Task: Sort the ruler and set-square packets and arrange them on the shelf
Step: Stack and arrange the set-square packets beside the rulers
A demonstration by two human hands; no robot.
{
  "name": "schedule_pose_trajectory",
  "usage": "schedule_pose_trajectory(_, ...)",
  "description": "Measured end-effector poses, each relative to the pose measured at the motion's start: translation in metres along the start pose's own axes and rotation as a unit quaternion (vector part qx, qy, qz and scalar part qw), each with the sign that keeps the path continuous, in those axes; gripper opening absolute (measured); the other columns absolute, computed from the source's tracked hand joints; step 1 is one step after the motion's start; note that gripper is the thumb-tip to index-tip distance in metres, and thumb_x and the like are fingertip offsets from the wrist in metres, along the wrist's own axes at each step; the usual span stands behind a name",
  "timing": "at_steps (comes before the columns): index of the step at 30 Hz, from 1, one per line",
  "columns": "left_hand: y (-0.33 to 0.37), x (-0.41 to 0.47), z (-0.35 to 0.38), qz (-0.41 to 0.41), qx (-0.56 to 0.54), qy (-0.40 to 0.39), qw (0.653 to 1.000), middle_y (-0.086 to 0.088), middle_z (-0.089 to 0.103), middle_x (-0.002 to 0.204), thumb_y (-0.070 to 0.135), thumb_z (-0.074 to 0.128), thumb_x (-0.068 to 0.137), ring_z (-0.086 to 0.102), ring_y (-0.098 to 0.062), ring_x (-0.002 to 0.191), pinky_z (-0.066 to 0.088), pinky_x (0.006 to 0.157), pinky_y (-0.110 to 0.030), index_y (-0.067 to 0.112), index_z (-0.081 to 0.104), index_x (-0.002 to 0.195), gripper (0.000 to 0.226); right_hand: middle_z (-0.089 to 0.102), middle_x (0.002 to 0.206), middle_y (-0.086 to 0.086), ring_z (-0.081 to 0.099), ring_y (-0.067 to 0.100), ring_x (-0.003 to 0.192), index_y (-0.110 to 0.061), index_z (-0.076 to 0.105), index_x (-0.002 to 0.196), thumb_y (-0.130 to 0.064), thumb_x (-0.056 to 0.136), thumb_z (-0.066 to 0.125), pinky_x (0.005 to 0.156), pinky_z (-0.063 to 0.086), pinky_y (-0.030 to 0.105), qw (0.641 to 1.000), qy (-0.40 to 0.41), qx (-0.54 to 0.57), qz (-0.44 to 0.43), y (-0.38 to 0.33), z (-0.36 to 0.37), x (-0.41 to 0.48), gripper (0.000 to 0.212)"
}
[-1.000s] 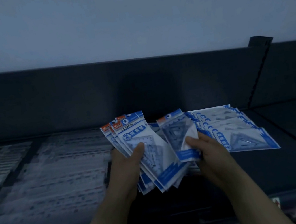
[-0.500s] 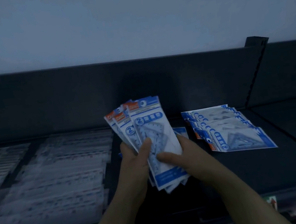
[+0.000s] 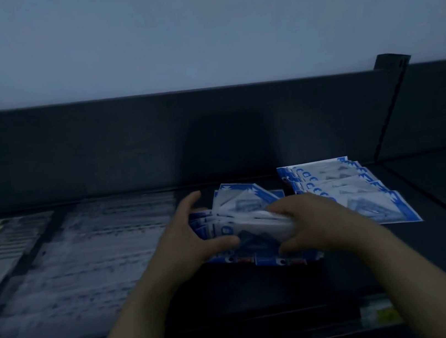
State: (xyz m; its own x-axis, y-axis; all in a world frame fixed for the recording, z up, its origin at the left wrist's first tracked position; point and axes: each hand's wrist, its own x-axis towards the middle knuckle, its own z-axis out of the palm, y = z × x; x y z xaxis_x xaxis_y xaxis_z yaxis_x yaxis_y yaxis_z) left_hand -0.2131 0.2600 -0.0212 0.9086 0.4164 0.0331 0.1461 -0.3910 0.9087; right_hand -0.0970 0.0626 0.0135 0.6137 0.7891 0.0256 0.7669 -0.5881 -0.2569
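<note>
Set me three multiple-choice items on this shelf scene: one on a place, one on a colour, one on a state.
1. Where does the fanned row of blue-and-white plastic packets lie on the dark metal shelf?
A. left of both hands
B. right of both hands
C. behind the back panel

2. What colour edges those packets?
A. blue
B. yellow
C. pink

3. How is the middle bundle of blue-and-white packets held?
A. untouched
B. by one hand alone
C. by both hands

Key:
1 B, the row lies past the right hand.
2 A, blue borders show on each packet.
3 C, the left hand and the right hand both grip it.
</note>
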Motion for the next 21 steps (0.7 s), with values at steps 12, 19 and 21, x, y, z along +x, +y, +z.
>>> schedule_pose_trajectory(12,-0.006,0.004,0.01,-0.012,0.039,0.006,0.999,0.008,0.053,0.116,0.02,0.088,0.064,0.057,0.004,0.082,0.043,0.061,-0.009,0.039,0.031,0.137,0.094,0.058,0.109,-0.012,0.062,-0.007,0.081,-0.032,0.049,0.118,-0.011,0.062,0.088,0.067,0.052,0.012,0.909,0.137,0.373,0.127,0.028,0.038,-0.036,0.072)
schedule_pose_trajectory(19,0.001,0.007,0.02,0.016,0.046,0.031,0.998,0.014,0.059,0.104,0.02,0.084,0.07,0.061,0.003,0.079,0.047,0.057,-0.01,0.035,0.046,0.113,0.06,0.072,0.086,-0.004,0.069,0.004,0.07,-0.026,0.062,0.091,0.001,0.069,0.08,0.063,0.056,0.016,0.869,0.156,0.443,0.157,0.029,0.035,-0.031,0.04)
schedule_pose_trajectory(21,0.01,0.007,0.026,0.032,0.031,0.027,0.999,0.017,0.058,0.101,0.02,0.082,0.073,0.059,0.007,0.076,0.045,0.054,-0.006,0.037,0.045,0.112,0.056,0.074,0.08,-0.002,0.071,0.009,0.071,-0.023,0.064,0.089,0.003,0.068,0.079,0.061,0.056,0.018,0.855,0.163,0.465,0.16,0.036,0.028,-0.036,0.037)
